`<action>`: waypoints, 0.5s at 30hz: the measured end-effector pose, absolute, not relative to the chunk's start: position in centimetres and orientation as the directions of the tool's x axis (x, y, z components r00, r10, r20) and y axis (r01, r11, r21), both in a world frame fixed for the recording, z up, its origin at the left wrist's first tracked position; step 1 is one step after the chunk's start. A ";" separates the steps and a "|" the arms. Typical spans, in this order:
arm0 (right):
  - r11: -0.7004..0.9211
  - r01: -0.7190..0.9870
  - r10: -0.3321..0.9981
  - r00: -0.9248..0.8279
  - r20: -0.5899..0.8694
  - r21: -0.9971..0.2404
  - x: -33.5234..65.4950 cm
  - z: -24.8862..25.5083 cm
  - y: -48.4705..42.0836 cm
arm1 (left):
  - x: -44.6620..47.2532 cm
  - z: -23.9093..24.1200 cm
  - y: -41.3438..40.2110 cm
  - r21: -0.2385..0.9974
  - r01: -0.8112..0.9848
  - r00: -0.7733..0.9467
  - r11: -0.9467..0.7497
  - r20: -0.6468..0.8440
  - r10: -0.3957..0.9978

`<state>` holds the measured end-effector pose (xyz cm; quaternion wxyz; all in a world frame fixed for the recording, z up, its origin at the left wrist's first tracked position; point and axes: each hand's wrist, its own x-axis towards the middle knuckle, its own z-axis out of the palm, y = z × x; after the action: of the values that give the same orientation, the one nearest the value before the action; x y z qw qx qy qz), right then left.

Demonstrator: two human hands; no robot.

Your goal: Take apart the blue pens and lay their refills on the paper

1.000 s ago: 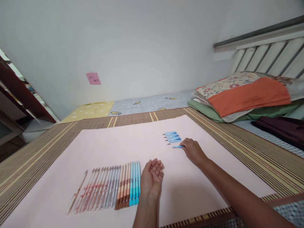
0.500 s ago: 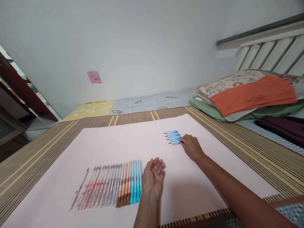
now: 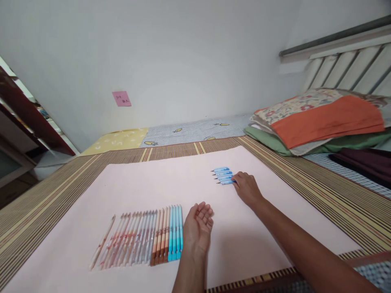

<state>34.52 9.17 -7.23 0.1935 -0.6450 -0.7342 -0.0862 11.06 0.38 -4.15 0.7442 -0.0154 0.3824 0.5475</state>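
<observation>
On a pale pink sheet [image 3: 146, 183] lies a row of several pens [image 3: 143, 238], in pink, grey, brown and light blue. My left hand [image 3: 199, 228] rests palm up just right of that row, fingers loosely curled, holding nothing. Farther back lies a small group of several light blue pens [image 3: 223, 176], tips pointing left. My right hand [image 3: 246, 188] reaches to that group, its fingertips pinched on the nearest blue pen at the group's right end.
The pink sheet covers a striped woven mat [image 3: 324, 179]. Folded bedding with an orange pillow [image 3: 320, 120] and a dark cloth [image 3: 363, 160] lie at the right. A white wall with a pink note [image 3: 121, 98] stands behind, dark shelving [image 3: 21, 130] at the left.
My right hand slid a blue pen up and back against the small blue group, closing the gap. My left hand stayed in place, palm up.
</observation>
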 end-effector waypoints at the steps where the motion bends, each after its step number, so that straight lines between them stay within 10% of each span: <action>1: 0.146 0.980 0.910 -0.079 0.407 -0.136 34.6 -7.3 9.1 | 11.1 -4.2 0.4 0.396 -0.826 0.107 0.401 -0.589 0.801; 8: -0.066 0.876 0.894 0.265 0.362 -0.478 35.3 -8.9 8.8 | 11.1 -4.1 0.2 0.390 -0.831 0.101 0.397 -0.596 0.797; 15: -0.091 0.867 0.906 0.276 0.321 -0.491 34.8 -8.8 9.0 | 11.1 -4.1 0.2 0.394 -0.822 0.111 0.411 -0.597 0.795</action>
<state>34.81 9.03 -8.81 0.3064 -0.7378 -0.6006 0.0321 11.12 0.22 -4.10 0.7452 -0.0179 0.3874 0.5424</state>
